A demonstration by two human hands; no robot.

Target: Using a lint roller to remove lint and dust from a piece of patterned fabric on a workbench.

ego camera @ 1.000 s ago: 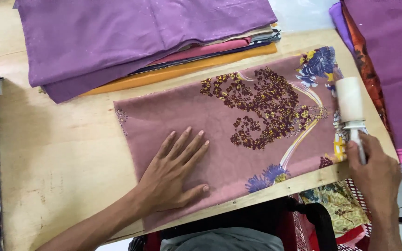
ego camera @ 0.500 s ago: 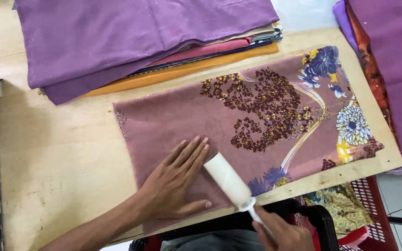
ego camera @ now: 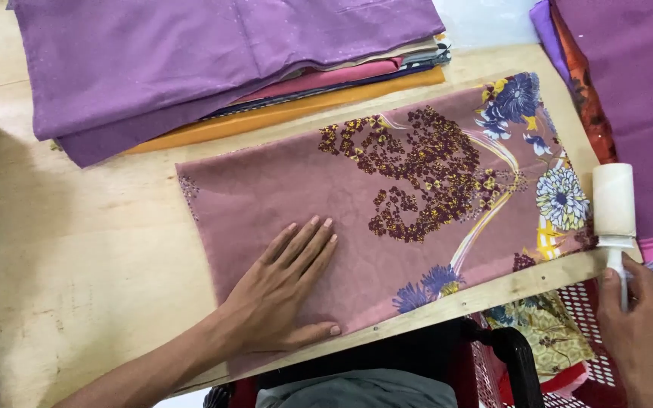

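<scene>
The left hand (ego camera: 285, 291) lies flat, palm down, on the mauve cloth (ego camera: 304, 196), fingers spread slightly and pointing up and right, thumb extended along the near edge. It pins the cloth to the table (ego camera: 77, 249); it grips nothing.

The right hand (ego camera: 640, 332) sits at the lower right corner, beyond the table's near edge. Its fingers are wrapped around the white handle of a lint roller (ego camera: 614, 202), thumb along the shaft. The roller's pale cylinder points away from the person and rests at the cloth's right end, just beside the printed flower border.

The cloth is spread flat and angled across the table, its right end higher in view than its left. A dark floral print with yellow dots covers its centre right; blue and white flowers mark its right end.

A purple fabric stack (ego camera: 213, 68) lies beyond the cloth, with pink, dark and orange layers showing beneath its edge. More purple fabric (ego camera: 636, 91) lies at the right, touching the roller's side. A red basket (ego camera: 591, 332) holding patterned fabric stands below the table edge.
</scene>
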